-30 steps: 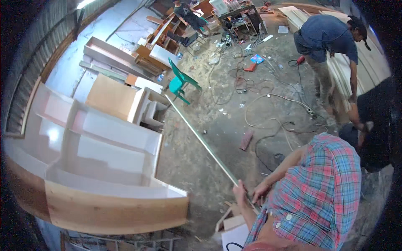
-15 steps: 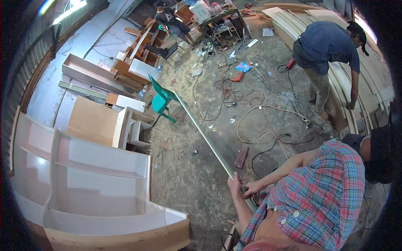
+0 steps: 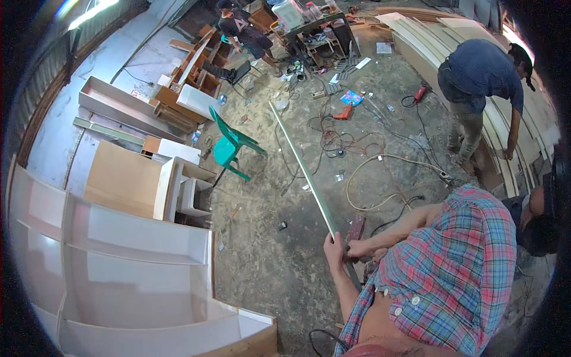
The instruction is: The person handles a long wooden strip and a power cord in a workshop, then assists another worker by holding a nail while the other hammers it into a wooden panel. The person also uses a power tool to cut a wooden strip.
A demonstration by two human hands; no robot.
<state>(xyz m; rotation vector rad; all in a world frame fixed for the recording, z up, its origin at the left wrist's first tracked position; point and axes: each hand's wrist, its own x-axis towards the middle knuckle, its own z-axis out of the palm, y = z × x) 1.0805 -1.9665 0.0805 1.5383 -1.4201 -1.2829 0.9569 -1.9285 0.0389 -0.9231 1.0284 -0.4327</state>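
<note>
A long narrow board (image 3: 304, 171) with a pale edge and a grey-green face slants from my body out over the floor. My left hand (image 3: 334, 249) is closed around its near part, thumb along the edge. Just to the right, my right hand (image 3: 360, 249) is also closed on the board, nearer to my plaid shirt. The fingers of both hands are partly hidden. Below the hands, the board's near end passes under my shirt and forearm. Its far end hangs to the right of a green plastic chair (image 3: 229, 149).
A large white cabinet carcass (image 3: 137, 284) lies at lower left. Cables (image 3: 351, 193), an orange power tool (image 3: 343, 113) and a dark red block (image 3: 357, 228) lie on the concrete. At right, a person (image 3: 479, 74) bends beside stacked boards (image 3: 410, 44); another person (image 3: 241, 30) stands far back.
The board's far end has swung away from the chair, to the right and farther out. Both hands keep their hold. The view has shifted slightly, and the co-worker at right remains bent over.
</note>
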